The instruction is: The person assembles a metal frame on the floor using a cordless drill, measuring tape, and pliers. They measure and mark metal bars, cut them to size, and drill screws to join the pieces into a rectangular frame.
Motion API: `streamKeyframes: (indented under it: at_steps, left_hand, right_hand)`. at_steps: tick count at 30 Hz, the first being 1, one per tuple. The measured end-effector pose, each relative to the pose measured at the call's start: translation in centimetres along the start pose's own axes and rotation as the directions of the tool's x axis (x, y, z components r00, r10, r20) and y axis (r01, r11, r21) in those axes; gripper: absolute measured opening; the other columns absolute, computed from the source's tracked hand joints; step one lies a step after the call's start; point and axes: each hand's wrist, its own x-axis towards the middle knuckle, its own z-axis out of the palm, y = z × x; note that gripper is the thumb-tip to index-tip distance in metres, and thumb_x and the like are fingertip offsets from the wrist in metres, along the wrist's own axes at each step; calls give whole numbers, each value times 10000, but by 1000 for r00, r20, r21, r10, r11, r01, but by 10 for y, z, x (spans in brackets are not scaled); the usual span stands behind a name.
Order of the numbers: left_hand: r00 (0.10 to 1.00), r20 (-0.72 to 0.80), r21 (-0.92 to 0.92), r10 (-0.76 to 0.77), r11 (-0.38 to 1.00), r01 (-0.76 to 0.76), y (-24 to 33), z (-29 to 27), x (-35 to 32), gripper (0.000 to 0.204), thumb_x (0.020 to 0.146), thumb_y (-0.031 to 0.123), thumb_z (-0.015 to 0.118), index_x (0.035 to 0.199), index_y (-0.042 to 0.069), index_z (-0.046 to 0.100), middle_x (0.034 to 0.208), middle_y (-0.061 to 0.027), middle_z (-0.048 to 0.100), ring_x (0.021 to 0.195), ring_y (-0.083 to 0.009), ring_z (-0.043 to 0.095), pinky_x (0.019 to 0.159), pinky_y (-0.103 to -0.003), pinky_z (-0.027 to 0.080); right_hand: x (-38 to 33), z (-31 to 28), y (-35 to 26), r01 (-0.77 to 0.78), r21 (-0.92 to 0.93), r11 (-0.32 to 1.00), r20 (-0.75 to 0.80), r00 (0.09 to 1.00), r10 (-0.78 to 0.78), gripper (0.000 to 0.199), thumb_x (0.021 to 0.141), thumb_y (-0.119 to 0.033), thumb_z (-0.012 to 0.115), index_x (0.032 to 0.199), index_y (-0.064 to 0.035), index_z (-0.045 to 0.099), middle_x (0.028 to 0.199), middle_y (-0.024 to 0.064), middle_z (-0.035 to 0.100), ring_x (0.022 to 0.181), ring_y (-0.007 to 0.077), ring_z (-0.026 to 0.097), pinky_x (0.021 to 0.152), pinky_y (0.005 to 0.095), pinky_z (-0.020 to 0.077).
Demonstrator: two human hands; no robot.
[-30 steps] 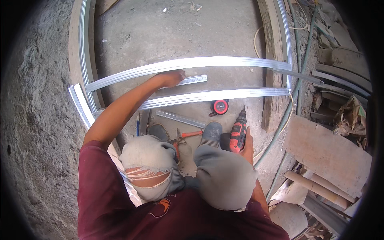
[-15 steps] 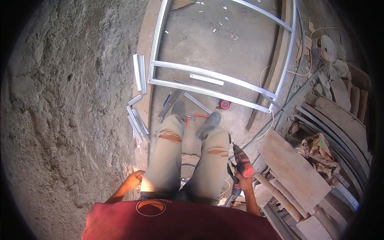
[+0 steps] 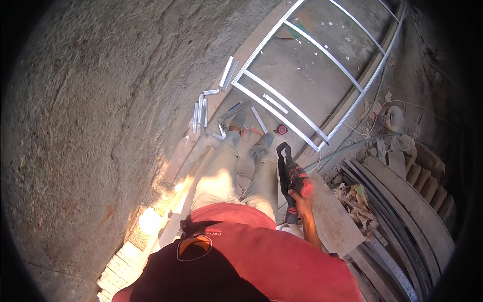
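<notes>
My right hand (image 3: 302, 204) is closed around the handle of a red and black cordless drill (image 3: 300, 180). A black strap (image 3: 283, 161) loops off the drill. My left hand is out of view. Ahead of my feet lies a ladder-like metal frame (image 3: 262, 48) with several crossbars. A short metal channel piece (image 3: 275, 103) rests between its two nearest bars. Close to my shoes are a red and black tape measure (image 3: 282, 129), a red-handled tool (image 3: 256, 132) and a loose metal strip (image 3: 259, 120). Several metal offcuts (image 3: 200, 113) lie left of my feet.
On the right are a large flat board (image 3: 332, 216), crumpled brown paper (image 3: 354, 204), a stack of curved strips (image 3: 402, 206) and a white bucket (image 3: 395, 119). A hose (image 3: 347, 148) runs along the frame's right side. Rough bare ground (image 3: 100, 126) spreads leftward.
The view has turned, so the frame now slants toward the upper right, and my body looks more upright. My left hand has left the view. The drill stays in my right hand.
</notes>
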Motion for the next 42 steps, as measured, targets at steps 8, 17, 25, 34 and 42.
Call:
streamKeyframes:
  at_steps: [8, 17, 25, 34, 42]
  left_hand:
    - [997, -40, -167, 70, 983, -75, -30, 41, -16, 220, 954, 83, 587, 1150, 43, 679, 1010, -89, 701, 915, -164, 654, 844, -359, 499]
    - [993, -65, -230, 100, 967, -112, -59, 43, -13, 205, 934, 87, 592, 1112, 44, 684, 953, -98, 698, 865, -168, 659, 790, -366, 506]
    - [988, -41, -185, 150, 970, -155, -70, 2, 14, 192, 917, 90, 596, 1078, 46, 689, 904, -105, 696, 820, -171, 662, 742, -372, 511]
    - [978, 20, -49, 208, 977, -207, -52, -67, 57, 177, 897, 94, 600, 1040, 48, 694, 847, -113, 694, 769, -174, 667, 689, -380, 518]
    - [792, 60, 412, 607, 708, -574, 44, -126, 16, 165, 879, 98, 604, 1006, 49, 698, 798, -120, 692, 724, -178, 670, 641, -386, 524]
  right_hand:
    - [-11, -10, -32, 249, -339, 907, 198, 962, -190, 615, 798, -71, 722, 1377, 2, 528, 1193, 120, 669, 1079, 227, 641, 944, 336, 501]
    - [-54, 46, -100, 389, -267, 882, 317, 899, -301, 666, 799, -75, 726, 1418, -3, 490, 1229, 128, 662, 1101, 231, 638, 959, 335, 495]
    - [-87, 108, -139, 529, -243, 813, 295, 839, -458, 713, 800, -78, 729, 1455, -7, 457, 1260, 135, 657, 1121, 235, 635, 972, 334, 489]
    - [-110, 151, -142, 567, -240, 788, 144, 823, -549, 783, 789, -65, 730, 1501, -16, 409, 1268, 133, 656, 1102, 224, 634, 963, 328, 491]
    - [-121, 152, -141, 629, -211, 748, 168, 777, -606, 890, 755, -24, 735, 1554, -32, 341, 1250, 116, 658, 1041, 191, 634, 932, 315, 500]
